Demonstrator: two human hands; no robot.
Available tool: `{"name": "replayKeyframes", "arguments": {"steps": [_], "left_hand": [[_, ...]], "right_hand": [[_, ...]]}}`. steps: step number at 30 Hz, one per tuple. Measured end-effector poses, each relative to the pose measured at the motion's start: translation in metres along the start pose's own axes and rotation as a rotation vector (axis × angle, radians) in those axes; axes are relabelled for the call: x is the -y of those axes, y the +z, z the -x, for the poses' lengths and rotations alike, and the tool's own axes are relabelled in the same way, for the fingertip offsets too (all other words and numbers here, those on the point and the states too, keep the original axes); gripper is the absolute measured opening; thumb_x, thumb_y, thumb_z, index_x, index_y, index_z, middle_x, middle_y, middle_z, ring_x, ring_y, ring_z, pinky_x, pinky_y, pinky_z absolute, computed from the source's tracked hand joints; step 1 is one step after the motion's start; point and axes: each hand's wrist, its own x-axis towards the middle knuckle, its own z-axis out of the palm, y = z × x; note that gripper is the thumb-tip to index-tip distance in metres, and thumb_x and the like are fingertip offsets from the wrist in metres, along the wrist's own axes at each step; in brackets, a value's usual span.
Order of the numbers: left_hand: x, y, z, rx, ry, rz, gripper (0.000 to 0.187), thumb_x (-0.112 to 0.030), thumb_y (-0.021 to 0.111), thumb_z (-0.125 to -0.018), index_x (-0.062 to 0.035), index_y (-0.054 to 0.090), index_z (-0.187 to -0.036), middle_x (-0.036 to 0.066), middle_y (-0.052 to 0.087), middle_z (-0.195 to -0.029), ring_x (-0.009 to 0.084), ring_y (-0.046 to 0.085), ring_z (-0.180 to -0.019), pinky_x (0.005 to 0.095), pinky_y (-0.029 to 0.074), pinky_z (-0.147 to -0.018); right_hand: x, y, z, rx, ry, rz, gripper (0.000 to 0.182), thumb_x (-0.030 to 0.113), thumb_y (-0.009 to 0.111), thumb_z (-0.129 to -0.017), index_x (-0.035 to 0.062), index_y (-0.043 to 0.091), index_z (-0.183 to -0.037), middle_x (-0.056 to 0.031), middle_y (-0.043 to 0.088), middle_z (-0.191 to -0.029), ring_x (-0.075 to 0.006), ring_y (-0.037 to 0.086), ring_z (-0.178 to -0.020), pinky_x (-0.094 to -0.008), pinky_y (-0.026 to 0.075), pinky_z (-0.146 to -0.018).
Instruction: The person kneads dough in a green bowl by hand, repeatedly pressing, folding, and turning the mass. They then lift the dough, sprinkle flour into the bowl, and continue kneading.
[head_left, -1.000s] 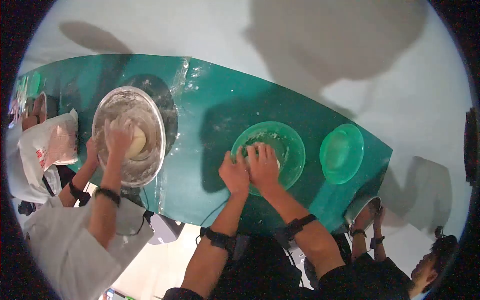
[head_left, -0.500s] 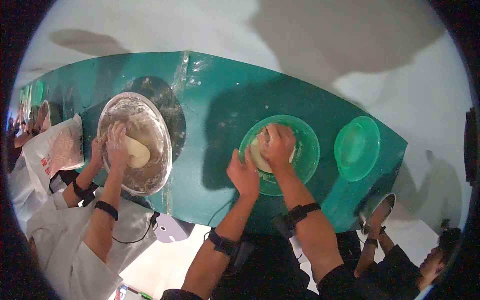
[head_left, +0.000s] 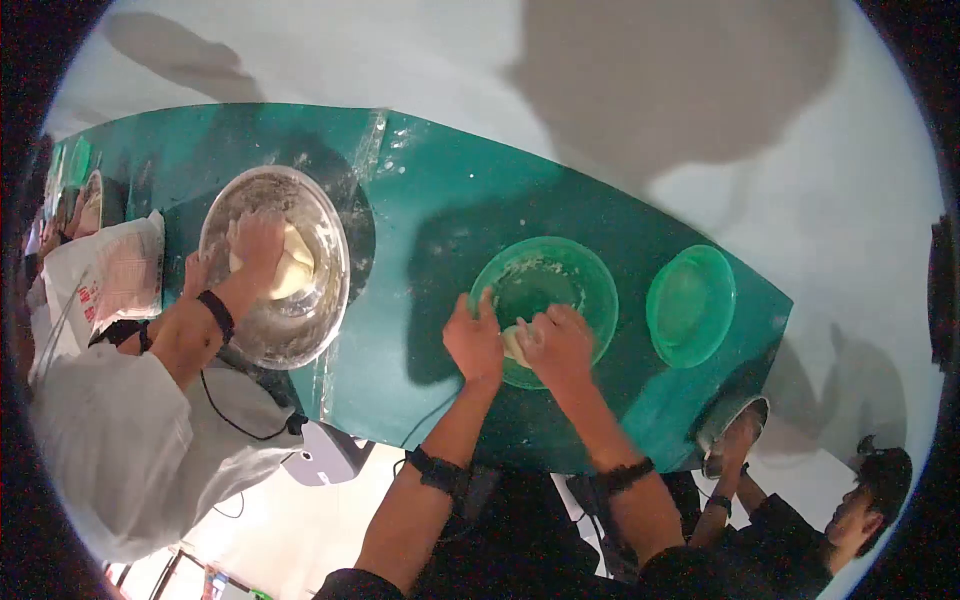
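A translucent green bowl [head_left: 600, 285] stands on the table in front of me, with floury smears inside its far wall. My left hand [head_left: 473, 342] is closed on the bowl's left rim, thumb side up. My right hand [head_left: 558, 342] is inside the bowl near its front wall, fingers curled over a lump of pale dough [head_left: 513, 346]. Most of the dough is hidden under that hand. The two hands are close together, on either side of the visible dough.
The green table [head_left: 420, 180] carries a second green bowl [head_left: 690, 305] at right. At left a co-worker's hands press dough [head_left: 293, 265] in a metal bowl [head_left: 325, 335], beside a white printed bag [head_left: 130, 270]. Another person works over a metal bowl [head_left: 715, 430] at lower right.
My right hand has drawn the dough back from the bowl's middle to its near wall. The bowl's floor now shows. The view has shifted slightly, and the left co-worker leans further over their bowl.
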Motion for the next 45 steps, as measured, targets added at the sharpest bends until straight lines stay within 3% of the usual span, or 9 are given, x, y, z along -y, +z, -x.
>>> {"name": "replayKeyframes", "arguments": {"steps": [10, 16, 19, 25, 31, 34, 40, 43, 45], "left_hand": [[0.007, 0.006, -0.001, 0.033, -0.037, 0.047, 0.028, -0.026, 0.071, -0.096, -0.0004, 0.067, -0.087, 0.019, 0.064, -0.066, 0.0261, 0.055, -0.051, 0.0428, 0.046, -0.053], [0.001, 0.002, 0.0, 0.008, 0.023, 0.071, 0.027, -0.021, 0.072, -0.094, 0.0017, 0.062, -0.082, 0.026, 0.056, -0.065, 0.042, 0.048, -0.054, 0.0465, 0.042, -0.054], [0.006, 0.006, -0.001, -0.014, 0.039, 0.124, 0.028, -0.024, 0.071, -0.097, 0.0008, 0.066, -0.086, 0.019, 0.061, -0.066, 0.0212, 0.048, -0.054, 0.0415, 0.044, -0.054], [0.003, 0.006, 0.001, -0.053, 0.08, 0.018, 0.03, -0.022, 0.07, -0.096, 0.0017, 0.061, -0.081, 0.026, 0.056, -0.065, 0.0447, 0.05, -0.058, 0.0486, 0.042, -0.055], [-0.001, 0.006, 0.003, -0.025, 0.053, 0.058, 0.034, -0.026, 0.068, -0.097, 0.001, 0.058, -0.078, 0.026, 0.058, -0.068, 0.0481, 0.053, -0.062, 0.0519, 0.042, -0.057], [-0.002, 0.007, 0.001, -0.025, 0.046, 0.012, 0.034, -0.027, 0.068, -0.097, 0.0006, 0.06, -0.08, 0.026, 0.059, -0.069, 0.0485, 0.055, -0.063, 0.0515, 0.043, -0.057], [0.001, 0.006, 0.001, 0.041, -0.014, 0.012, 0.035, -0.031, 0.068, -0.097, 0.0007, 0.064, -0.083, 0.027, 0.061, -0.07, 0.0479, 0.059, -0.065, 0.0513, 0.045, -0.058], [-0.011, 0.003, -0.001, 0.013, 0.002, 0.004, 0.037, -0.032, 0.068, -0.097, 0.0011, 0.062, -0.082, 0.027, 0.061, -0.071, 0.0477, 0.059, -0.066, 0.0521, 0.044, -0.059], [-0.013, 0.002, -0.003, 0.011, 0.021, -0.024, 0.037, -0.032, 0.068, -0.097, 0.0012, 0.061, -0.081, 0.027, 0.061, -0.071, 0.0476, 0.059, -0.065, 0.0521, 0.044, -0.058]], "right_hand": [[0.003, 0.046, -0.047, -0.203, -0.263, -0.024, 0.026, 0.02, 0.074, -0.079, 0.0088, 0.055, -0.093, -0.0152, 0.062, -0.09, -0.037, 0.062, -0.083, -0.0499, 0.052, -0.074], [-0.017, 0.056, -0.075, -0.283, -0.131, -0.098, 0.023, 0.015, 0.073, -0.083, 0.0079, 0.059, -0.099, -0.0116, 0.066, -0.088, -0.0359, 0.064, -0.079, -0.0489, 0.052, -0.07], [-0.007, 0.055, -0.084, -0.465, 0.029, -0.143, 0.015, 0.01, 0.071, -0.084, 0.007, 0.059, -0.092, -0.0122, 0.066, -0.085, -0.0337, 0.065, -0.076, -0.0451, 0.05, -0.066], [0.003, 0.028, -0.073, -0.221, 0.611, -0.661, 0.019, 0.013, 0.064, -0.093, 0.0037, 0.066, -0.11, -0.0156, 0.069, -0.086, -0.0335, 0.069, -0.086, -0.0424, 0.054, -0.074], [-0.023, -0.01, -0.015, -0.15, 0.215, 0.022, 0.023, 0.02, 0.061, -0.1, 0.0011, 0.07, -0.109, -0.0197, 0.071, -0.096, -0.0367, 0.069, -0.089, -0.0422, 0.054, -0.082], [-0.023, -0.014, -0.011, -0.124, 0.236, -0.118, 0.028, 0.028, 0.06, -0.099, 0.0042, 0.073, -0.107, -0.0177, 0.074, -0.105, -0.0378, 0.069, -0.101, -0.0503, 0.052, -0.09], [-0.027, -0.022, -0.04, 0.22, 0.884, -0.71, 0.031, 0.028, 0.064, -0.095, -0.0011, 0.072, -0.089, -0.0132, 0.071, -0.077, -0.0315, 0.069, -0.073, -0.0444, 0.054, -0.074], [-0.043, 0.03, -0.033, -0.021, 0.658, -0.807, 0.031, 0.027, 0.068, -0.09, -0.0018, 0.064, -0.079, -0.0116, 0.065, -0.067, -0.026, 0.065, -0.067, -0.0422, 0.052, -0.069], [-0.033, 0.014, -0.042, 0.205, 0.5, -0.559, 0.032, 0.026, 0.072, -0.086, 0.0001, 0.059, -0.072, -0.0128, 0.064, -0.075, -0.0272, 0.065, -0.076, -0.0442, 0.051, -0.073]]}}
